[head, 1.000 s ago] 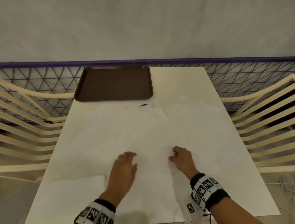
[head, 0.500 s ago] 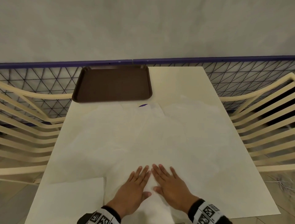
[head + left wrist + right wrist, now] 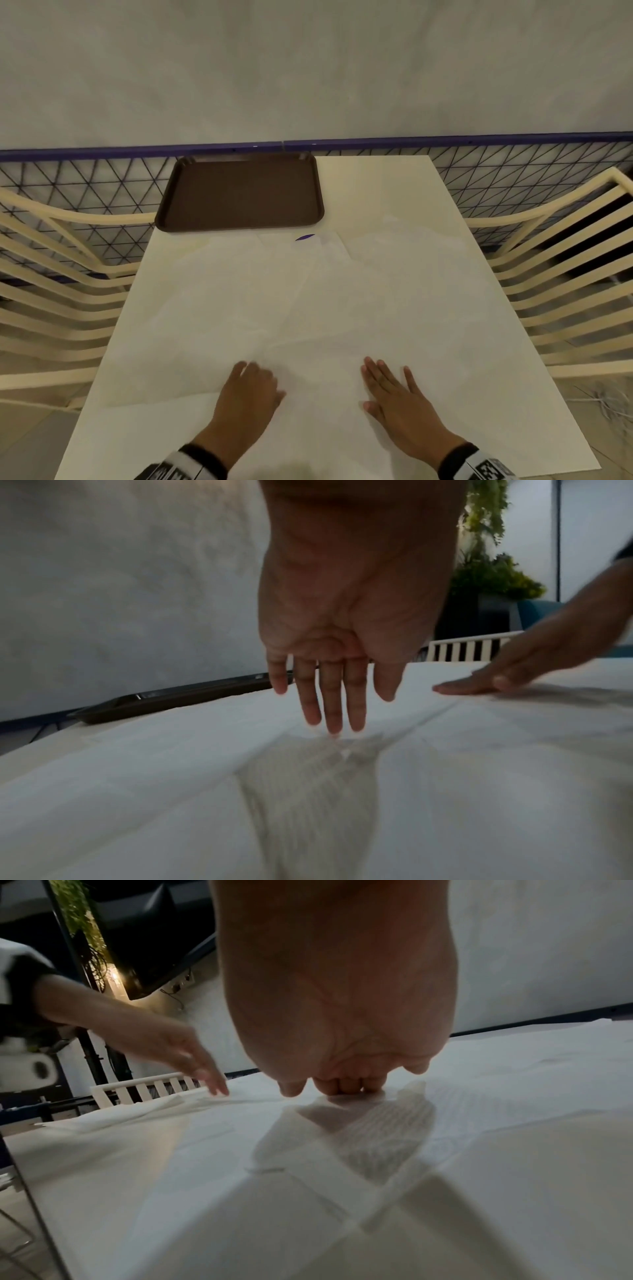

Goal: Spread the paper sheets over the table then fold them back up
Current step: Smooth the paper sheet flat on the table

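Paper sheets (image 3: 342, 308) cover the table (image 3: 376, 185); left hand (image 3: 248, 397) and right hand (image 3: 399, 401) press flat, fingers spread.

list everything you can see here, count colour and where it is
paper sheets: several, exact count unclear, white, overlapping flat across the middle and near part of the table
table: one, cream, centre of the head view
tray: one, dark brown, far left corner of the table, nothing on it
purple mark: one, small, at the far edge of the sheets near the tray
slatted chairs: two, cream, one on each side of the table
mesh fence: one, dark wire with a purple top rail, behind the table
plants: green, background of the left wrist view
left hand: fingers straight, fingertips on the paper
right hand: flat, palm down on the paper
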A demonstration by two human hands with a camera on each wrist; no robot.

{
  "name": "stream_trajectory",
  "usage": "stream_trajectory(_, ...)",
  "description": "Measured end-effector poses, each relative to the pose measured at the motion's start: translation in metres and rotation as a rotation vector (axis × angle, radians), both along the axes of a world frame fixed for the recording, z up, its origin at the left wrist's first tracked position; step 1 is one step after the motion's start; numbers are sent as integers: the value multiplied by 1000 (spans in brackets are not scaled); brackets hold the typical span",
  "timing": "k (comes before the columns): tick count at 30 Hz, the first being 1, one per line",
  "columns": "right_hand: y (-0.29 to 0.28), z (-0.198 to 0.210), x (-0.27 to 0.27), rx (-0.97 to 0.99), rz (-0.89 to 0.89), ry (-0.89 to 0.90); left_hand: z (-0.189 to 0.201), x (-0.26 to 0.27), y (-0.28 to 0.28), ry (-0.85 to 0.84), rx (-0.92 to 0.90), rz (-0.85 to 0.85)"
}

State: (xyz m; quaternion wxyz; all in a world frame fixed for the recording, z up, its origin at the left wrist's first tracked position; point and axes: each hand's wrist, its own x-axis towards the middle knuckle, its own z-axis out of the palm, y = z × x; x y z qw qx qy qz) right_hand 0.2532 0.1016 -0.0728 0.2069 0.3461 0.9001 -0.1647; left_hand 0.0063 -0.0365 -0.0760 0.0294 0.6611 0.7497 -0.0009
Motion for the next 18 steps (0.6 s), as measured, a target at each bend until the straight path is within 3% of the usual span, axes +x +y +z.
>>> stream_trajectory(3,1,4,-4,32,64,-36,21,-2,49,-64,-4,45)
stream_trajectory(6,4,-5,-10,150,153,-1,26,0,82,-176,-163,121)
stream_trajectory(9,7,18,-22,89,106,-15,22,2,100,-172,-298,177)
stream_trajectory(12,18,29,-34,70,46,117,26,2,104,-176,-357,178)
stream_trajectory(15,26,45,-54,80,-34,234,33,6,102,-199,-299,154)
stream_trajectory(18,35,55,-75,119,55,361,50,11,92,-299,-186,158)
